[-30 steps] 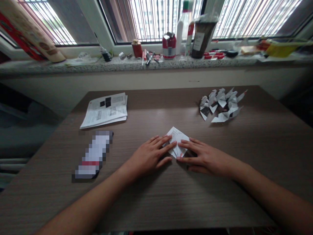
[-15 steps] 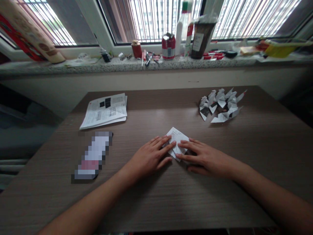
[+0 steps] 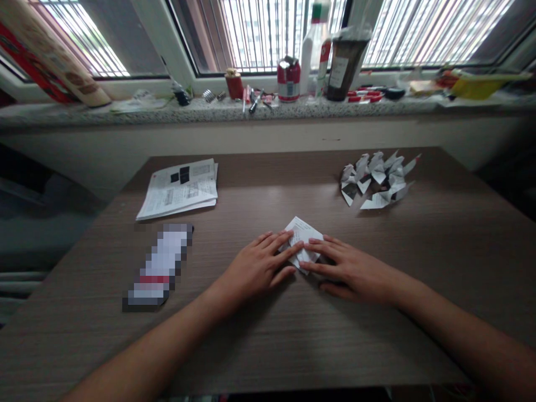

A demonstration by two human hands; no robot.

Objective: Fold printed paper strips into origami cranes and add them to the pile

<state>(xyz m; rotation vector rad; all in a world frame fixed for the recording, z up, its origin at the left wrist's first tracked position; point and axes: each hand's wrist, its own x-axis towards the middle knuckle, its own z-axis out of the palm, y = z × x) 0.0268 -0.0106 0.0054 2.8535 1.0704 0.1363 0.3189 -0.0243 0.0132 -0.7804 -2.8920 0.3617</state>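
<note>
A small folded sheet of printed white paper lies flat on the brown table, one corner pointing away from me. My left hand rests on its left side, palm down, with the fingers stretched out and the forefinger across the paper. From the right, my right hand lies with spread fingers, their tips on the paper's right side. Both hands are open and grip nothing. The fingers cover parts of the paper's left and right edges.
Folded paper figures stand at the back right. A stack of printed sheets lies back left, with a blurred phone in front of it. Along the granite windowsill are a red can, a dark cup and a bottle.
Almost nothing differs. Both hands keep their places on the folded paper; the whole view has shifted very slightly.
</note>
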